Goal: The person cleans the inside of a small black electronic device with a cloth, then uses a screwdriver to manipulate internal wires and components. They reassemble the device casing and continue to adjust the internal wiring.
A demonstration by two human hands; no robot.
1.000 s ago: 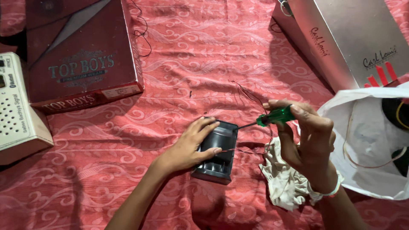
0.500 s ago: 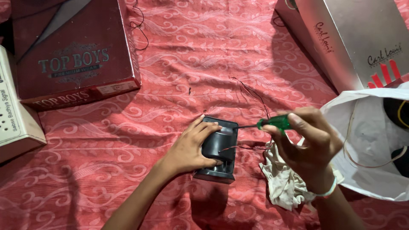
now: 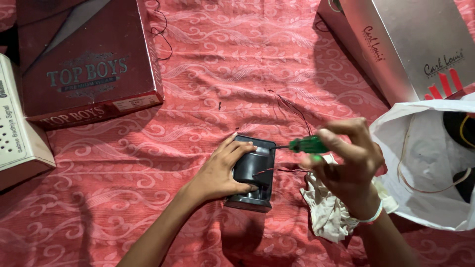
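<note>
A small black box-shaped device (image 3: pixel 255 170) lies on the red patterned cloth, with thin red and black wires (image 3: pixel 289 106) trailing from it. My left hand (image 3: pixel 220 170) grips its left side and holds it down. My right hand (image 3: pixel 349 165) holds a green-handled screwdriver (image 3: pixel 307 145); its thin shaft points left toward the device's top right edge. A crumpled white rag (image 3: pixel 326 210) lies under my right wrist.
A dark red shoebox (image 3: pixel 84 64) sits at the top left, a white boxy appliance (image 3: pixel 20 133) at the left edge, a silver shoebox (image 3: pixel 405 44) at the top right. An open white plastic bag (image 3: pixel 420 163) with cables inside lies at the right.
The view has shifted slightly. My right hand has turned and moved the screwdriver a little lower and nearer the device. My left hand stays on the device.
</note>
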